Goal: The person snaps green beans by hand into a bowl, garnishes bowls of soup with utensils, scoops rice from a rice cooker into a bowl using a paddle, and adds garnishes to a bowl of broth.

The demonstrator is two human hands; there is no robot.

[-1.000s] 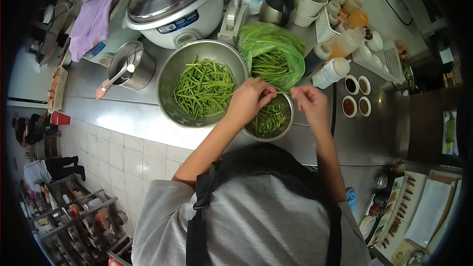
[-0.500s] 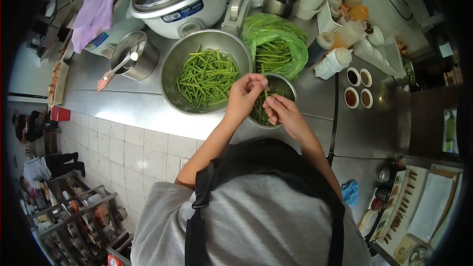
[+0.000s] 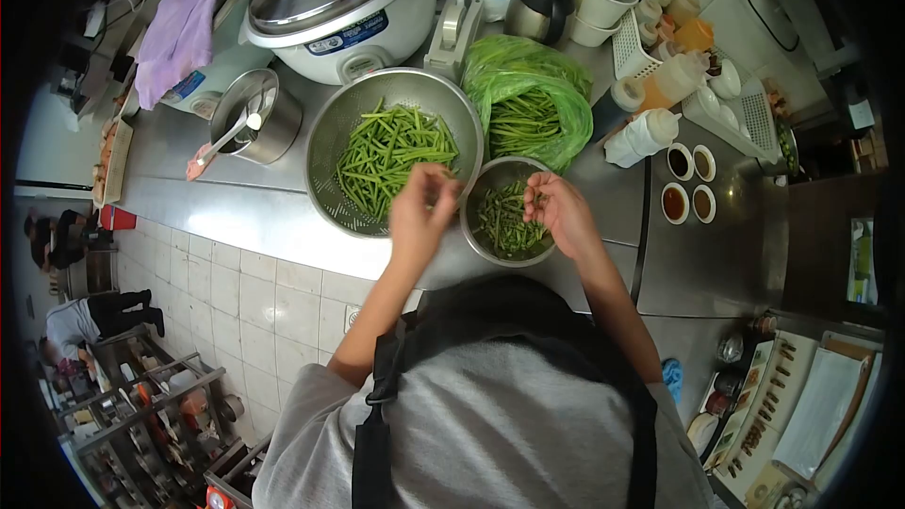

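Note:
A perforated metal colander [image 3: 325,137] holds many green beans [image 3: 382,155]. Over its lower right edge is my left hand [image 3: 422,207], blurred, with the fingers bent; what is between them cannot be made out. My right hand [image 3: 559,212] is over the right side of a small metal bowl [image 3: 474,238], its thumb and fingertips pressed together on something too small to name. Short green bean pieces [image 3: 509,223] lie in that bowl. Behind it, a green plastic bag [image 3: 566,127] stands open with long beans [image 3: 523,121] inside.
A white cooker [image 3: 353,42], a tape dispenser [image 3: 454,33] and a dark thermos [image 3: 540,5] stand at the back. Left is a metal pot [image 3: 283,127]. Sauce bottles [image 3: 641,139] and several small sauce cups [image 3: 675,203] are right. A person [image 3: 80,330] is far left.
My hands have moved apart: the left one went left and down to the colander, the right one slightly right. The bean held between them is no longer visible there.

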